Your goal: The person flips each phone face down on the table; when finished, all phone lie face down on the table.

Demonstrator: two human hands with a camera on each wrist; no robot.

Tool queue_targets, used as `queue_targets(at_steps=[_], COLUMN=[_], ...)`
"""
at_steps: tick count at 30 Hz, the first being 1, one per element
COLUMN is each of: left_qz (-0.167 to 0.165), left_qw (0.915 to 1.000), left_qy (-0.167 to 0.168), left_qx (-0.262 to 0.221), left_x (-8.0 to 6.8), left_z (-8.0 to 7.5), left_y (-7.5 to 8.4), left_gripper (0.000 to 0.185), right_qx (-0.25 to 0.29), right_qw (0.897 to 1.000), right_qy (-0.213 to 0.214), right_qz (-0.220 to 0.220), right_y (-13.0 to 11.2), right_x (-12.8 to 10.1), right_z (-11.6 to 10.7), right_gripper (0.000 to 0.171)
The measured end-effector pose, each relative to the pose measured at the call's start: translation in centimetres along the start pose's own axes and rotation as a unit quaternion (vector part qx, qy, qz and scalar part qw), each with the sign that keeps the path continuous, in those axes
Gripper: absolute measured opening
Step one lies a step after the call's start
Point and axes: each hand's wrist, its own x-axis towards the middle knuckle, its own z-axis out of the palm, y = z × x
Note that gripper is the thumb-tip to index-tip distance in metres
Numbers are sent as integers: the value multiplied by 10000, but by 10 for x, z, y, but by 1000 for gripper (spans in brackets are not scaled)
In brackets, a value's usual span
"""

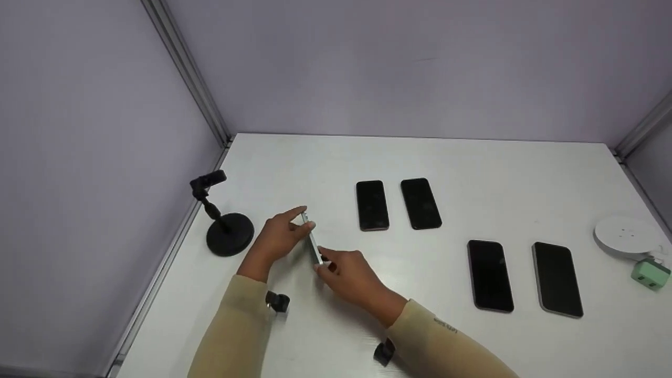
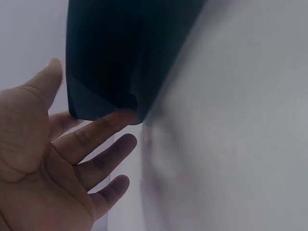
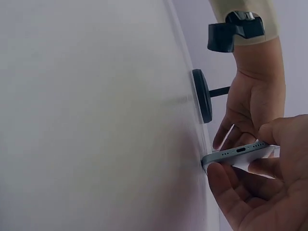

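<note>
A smartphone point(image 1: 313, 240) with a pale metal frame stands tilted on its long edge, close over the white table. My left hand point(image 1: 277, 239) holds its far end between thumb and fingers. Gripping the near end is my right hand point(image 1: 357, 278), its thumb and fingers at the corners. The left wrist view shows the dark screen point(image 2: 115, 57), with a fingertip against its lower corner. In the right wrist view, the phone's bottom edge point(image 3: 236, 151) shows a charging port and speaker holes, with right-hand fingers on both sides of it.
Beside my left hand stands a black round-based stand point(image 1: 230, 234). Two dark phones point(image 1: 373, 206) point(image 1: 421, 203) lie beyond my hands, and two more phones point(image 1: 491, 275) point(image 1: 557, 279) lie to the right. Farther right are a white disc point(image 1: 625, 234) and a green charger point(image 1: 650, 275). Walls border the table.
</note>
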Motion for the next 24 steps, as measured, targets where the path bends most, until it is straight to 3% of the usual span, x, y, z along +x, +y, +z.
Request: queue_targets(at_steps=[6,10,17,24], left_qz=[-28,-20,138,44], left_qw=[9998,9991,9919,9880], left_qy=[-115,-422,-1238,-1514], left_qx=[166,89,-237,-290], left_x=[-2,-4,-9,-12], left_z=[-7,-14,-29,-32], left_y=[7,5,-5,-13], left_gripper=[64,66,84,98], right_qx=[-160,-210,-776,-1231], right_qw=[9998,9997,9965,9902], right_qy=[67,-101,-181,27], right_qz=[19,92,263,662], right_y=[-3,-3,-8,-9], right_x=[-1,-1,-2,-3], right_z=[6,10,15,14], right_gripper=[45,47,68,78])
